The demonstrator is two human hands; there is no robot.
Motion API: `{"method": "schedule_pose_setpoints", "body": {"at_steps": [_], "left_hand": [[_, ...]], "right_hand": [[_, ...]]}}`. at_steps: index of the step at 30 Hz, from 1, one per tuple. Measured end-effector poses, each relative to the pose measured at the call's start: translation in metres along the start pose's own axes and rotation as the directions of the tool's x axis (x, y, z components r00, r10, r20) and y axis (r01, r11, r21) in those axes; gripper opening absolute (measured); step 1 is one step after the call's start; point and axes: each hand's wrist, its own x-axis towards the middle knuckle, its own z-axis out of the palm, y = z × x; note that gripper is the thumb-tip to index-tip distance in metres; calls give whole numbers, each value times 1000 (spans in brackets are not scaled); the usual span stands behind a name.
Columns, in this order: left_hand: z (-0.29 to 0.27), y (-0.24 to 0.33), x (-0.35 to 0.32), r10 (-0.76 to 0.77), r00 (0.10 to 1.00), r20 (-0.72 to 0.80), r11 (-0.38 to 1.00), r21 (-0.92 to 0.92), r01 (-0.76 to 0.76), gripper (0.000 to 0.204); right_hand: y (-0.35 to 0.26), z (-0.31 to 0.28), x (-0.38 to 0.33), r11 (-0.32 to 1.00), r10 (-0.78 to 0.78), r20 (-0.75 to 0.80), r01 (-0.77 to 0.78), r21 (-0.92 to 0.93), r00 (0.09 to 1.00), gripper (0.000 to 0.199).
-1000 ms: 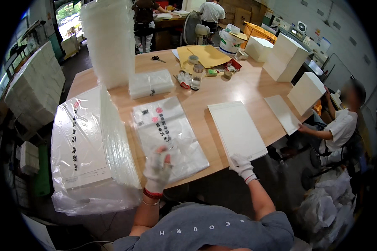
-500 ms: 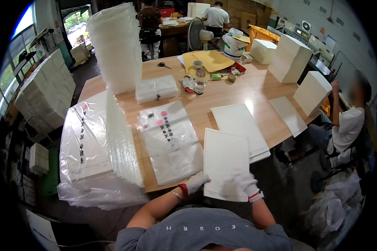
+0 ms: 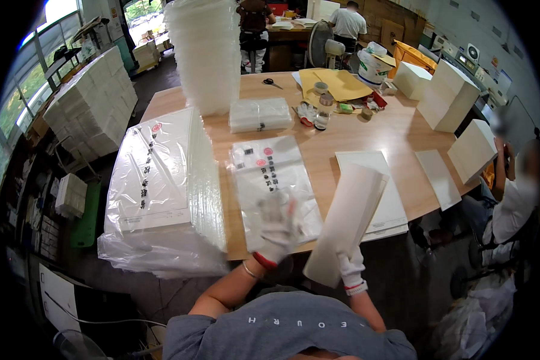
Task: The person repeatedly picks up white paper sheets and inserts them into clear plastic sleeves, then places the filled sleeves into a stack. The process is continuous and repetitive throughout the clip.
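My right hand (image 3: 350, 269), in a white glove, grips a set of white paper sheets (image 3: 348, 222) along its lower right side. The sheets curve lengthwise and stand tilted off the table. My left hand (image 3: 275, 225), also gloved, is blurred over the near part of a flat pile of clear plastic bags (image 3: 303, 174) printed in black and red. Its fingers look stretched out, with nothing seen in them; whether it touches the top bag I cannot tell. Beyond the held sheets, more white sheets (image 3: 393, 207) lie on the table. A tall stack of bagged papers (image 3: 156, 198) stands left of the bags.
A high pile of clear packs (image 3: 205, 60) rises at the table's (image 3: 222, 174) far left, near a bundled pack (image 3: 261, 115). A jar (image 3: 322, 120), scissors (image 3: 270, 83) and yellow envelopes (image 3: 342, 84) lie farther back. White paper blocks (image 3: 447, 99) and a seated person (image 3: 513, 195) are on the right.
My left hand has left the sheets' lower edge and moved up over the plastic bags. My right hand now holds the sheets, which have tilted and curled. The view has shifted.
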Motion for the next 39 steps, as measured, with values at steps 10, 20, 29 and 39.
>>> {"method": "schedule_pose_setpoints", "body": {"at_steps": [10,20,29,39], "left_hand": [[42,6,3,200,971,131,862,-494,-111,39],[123,-85,-36,321,947,-7,947,-19,-322,28],[50,-122,-50,-575,798,181,774,-198,602,44],[82,-123,-108,-606,696,385,718,-111,687,46]], "right_hand": [[35,42,47,942,171,548,27,-335,819,31],[133,107,153,766,161,165,-18,-643,973,37],[21,89,134,795,15,272,154,-587,962,49],[76,63,101,526,566,344,-6,-851,749,55]]}}
